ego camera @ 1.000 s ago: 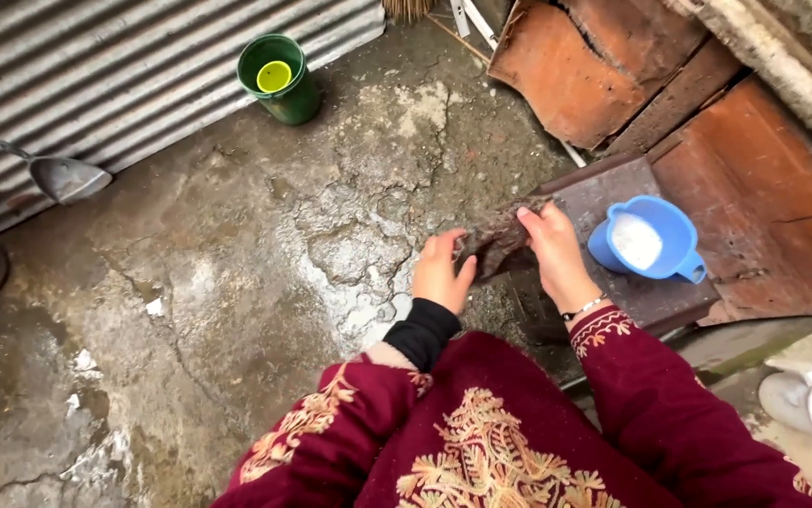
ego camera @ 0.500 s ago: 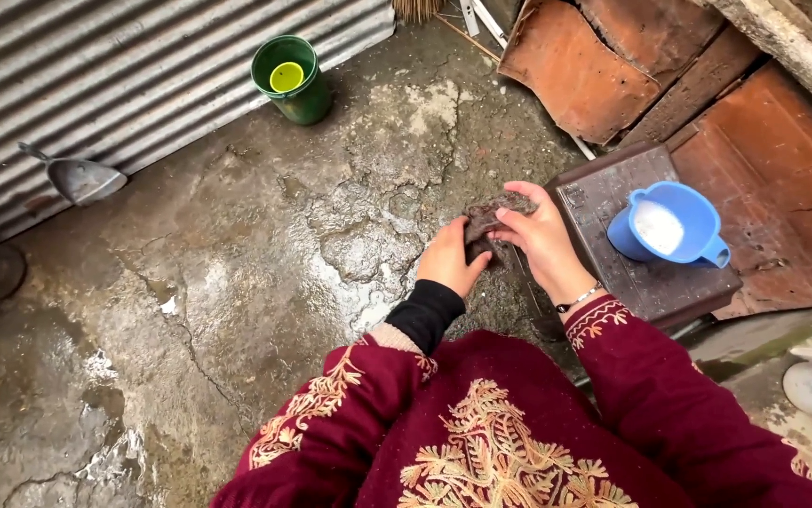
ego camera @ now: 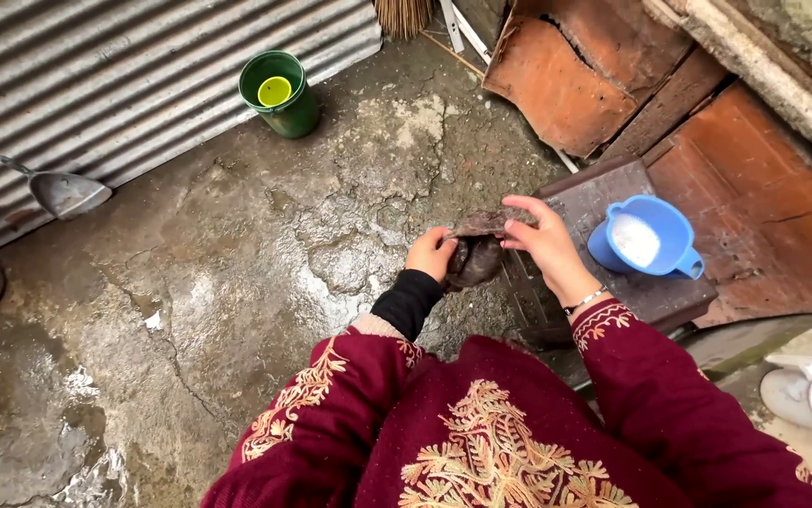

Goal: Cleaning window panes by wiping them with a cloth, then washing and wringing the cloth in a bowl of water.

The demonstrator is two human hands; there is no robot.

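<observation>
Your left hand [ego camera: 429, 252] grips the lower end of a dark, wet rag [ego camera: 475, 250] while your right hand [ego camera: 542, 246] pinches its upper edge, holding it above the wet concrete floor [ego camera: 237, 282]. Just right of your hands, a blue jug [ego camera: 646, 240] of white powder stands on a dark stool [ego camera: 613, 292]; a green bucket [ego camera: 279, 89] sits well apart by the corrugated wall [ego camera: 95, 85].

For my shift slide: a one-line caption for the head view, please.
Left hand and right hand grip a dark wet cloth over wet concrete, beside a blue jug.
</observation>
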